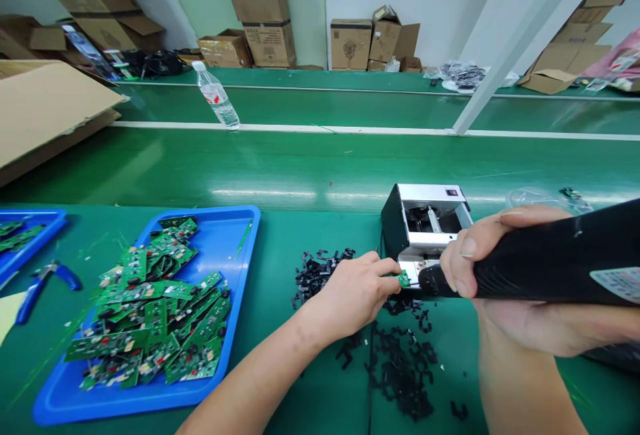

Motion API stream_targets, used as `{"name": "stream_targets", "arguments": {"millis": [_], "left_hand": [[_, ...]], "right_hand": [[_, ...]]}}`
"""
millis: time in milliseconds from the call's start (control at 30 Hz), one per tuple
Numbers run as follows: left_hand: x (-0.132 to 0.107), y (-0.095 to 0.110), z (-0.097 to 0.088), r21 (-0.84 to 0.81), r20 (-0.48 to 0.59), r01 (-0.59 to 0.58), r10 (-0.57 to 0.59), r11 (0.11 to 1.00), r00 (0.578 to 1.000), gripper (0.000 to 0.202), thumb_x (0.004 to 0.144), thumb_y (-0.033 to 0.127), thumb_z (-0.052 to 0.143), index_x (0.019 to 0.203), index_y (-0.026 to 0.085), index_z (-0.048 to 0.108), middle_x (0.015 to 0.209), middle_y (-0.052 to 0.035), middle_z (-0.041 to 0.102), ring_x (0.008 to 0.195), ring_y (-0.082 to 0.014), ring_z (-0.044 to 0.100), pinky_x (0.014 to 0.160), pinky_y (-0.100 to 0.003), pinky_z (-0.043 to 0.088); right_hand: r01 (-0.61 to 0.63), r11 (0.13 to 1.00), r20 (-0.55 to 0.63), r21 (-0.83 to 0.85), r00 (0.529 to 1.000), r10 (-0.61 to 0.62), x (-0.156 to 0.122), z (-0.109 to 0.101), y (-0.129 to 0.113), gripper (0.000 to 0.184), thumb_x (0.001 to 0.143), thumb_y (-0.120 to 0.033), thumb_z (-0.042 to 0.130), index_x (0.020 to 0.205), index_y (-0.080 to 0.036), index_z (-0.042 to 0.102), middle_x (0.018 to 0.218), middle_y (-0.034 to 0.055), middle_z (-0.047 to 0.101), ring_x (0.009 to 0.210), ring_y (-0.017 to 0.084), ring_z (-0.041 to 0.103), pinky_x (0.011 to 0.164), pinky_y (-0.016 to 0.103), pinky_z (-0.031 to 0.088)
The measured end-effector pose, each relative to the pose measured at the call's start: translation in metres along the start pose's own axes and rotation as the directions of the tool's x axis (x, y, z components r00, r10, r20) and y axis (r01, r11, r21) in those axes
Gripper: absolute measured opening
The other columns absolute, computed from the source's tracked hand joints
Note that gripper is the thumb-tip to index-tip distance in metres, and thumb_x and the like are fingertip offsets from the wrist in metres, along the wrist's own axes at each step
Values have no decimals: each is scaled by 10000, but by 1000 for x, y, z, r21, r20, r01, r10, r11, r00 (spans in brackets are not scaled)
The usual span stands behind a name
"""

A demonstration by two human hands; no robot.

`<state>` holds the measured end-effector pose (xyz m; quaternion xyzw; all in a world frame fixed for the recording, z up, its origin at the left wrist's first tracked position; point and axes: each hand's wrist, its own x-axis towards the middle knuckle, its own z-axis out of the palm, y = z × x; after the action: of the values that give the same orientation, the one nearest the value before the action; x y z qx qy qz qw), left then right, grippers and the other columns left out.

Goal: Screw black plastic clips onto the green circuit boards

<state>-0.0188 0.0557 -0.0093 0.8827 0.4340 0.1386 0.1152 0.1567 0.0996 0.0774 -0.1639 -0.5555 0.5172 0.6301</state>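
Observation:
My right hand is wrapped round a black electric screwdriver, which lies nearly level with its tip pointing left. The fingers of my left hand pinch a small green circuit board, mostly hidden by them. That board is close to the screwdriver's tip, in front of a silver and black screw feeder; whether they touch, I cannot tell. Small black plastic clips lie in one heap behind my left hand and another heap nearer me.
A blue tray heaped with green circuit boards stands at left. Further left are blue-handled cutters and a second blue tray. A water bottle stands across the green belt. A white post rises behind the feeder.

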Motion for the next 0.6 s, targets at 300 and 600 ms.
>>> {"name": "stream_targets", "arguments": {"millis": [300, 600], "left_hand": [[1, 0, 0, 18, -5, 0, 0, 1000, 1000, 208, 1018, 173, 495, 983, 225, 694, 1255, 9, 661, 948, -183, 573, 738, -322, 500], [1, -3, 4, -49, -20, 9, -10, 999, 1000, 178, 1001, 179, 549, 1012, 235, 718, 1248, 0, 674, 971, -178, 604, 751, -305, 513]], "right_hand": [[-4, 999, 46, 39, 999, 2, 0, -2, 4, 495, 698, -660, 809, 1003, -271, 785, 701, -8, 723, 329, 130, 528, 305, 282, 424], [-18, 998, -63, -57, 998, 14, -4, -23, -5, 585, 741, -752, 708, 1138, -326, 758, 777, -1, 718, 334, 129, 489, 296, 289, 346]]}}
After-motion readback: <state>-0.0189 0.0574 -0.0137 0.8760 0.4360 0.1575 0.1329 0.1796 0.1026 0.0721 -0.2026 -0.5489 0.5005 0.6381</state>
